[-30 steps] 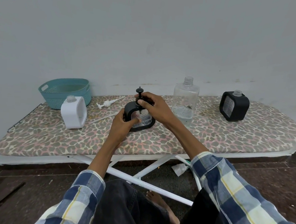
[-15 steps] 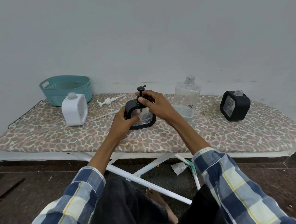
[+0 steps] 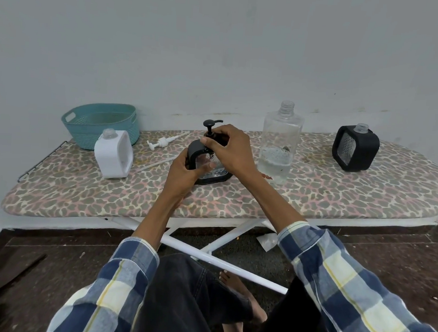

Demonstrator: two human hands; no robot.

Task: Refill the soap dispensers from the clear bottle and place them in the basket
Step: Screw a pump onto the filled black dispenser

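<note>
A black soap dispenser (image 3: 212, 174) stands mid-board. My left hand (image 3: 184, 171) grips its left side. My right hand (image 3: 230, 151) is closed around the collar of its black pump (image 3: 210, 125), which sticks up above my fingers. The clear bottle (image 3: 279, 146), uncapped, stands just right of my hands with liquid in its lower third. A white dispenser (image 3: 113, 154) with no pump stands at the left, a second black dispenser (image 3: 356, 150) with no pump at the far right. The teal basket (image 3: 100, 124) sits at the back left, holding nothing I can see.
Everything rests on a leopard-print ironing board (image 3: 339, 196) against a grey wall. A loose white pump (image 3: 163, 142) and its thin tube (image 3: 156, 163) lie between the white dispenser and my hands. White board legs (image 3: 222, 268) and my knees are below.
My right hand has turned on the pump collar, and the pump's spout now points right. The dispenser stays in place under both hands.
</note>
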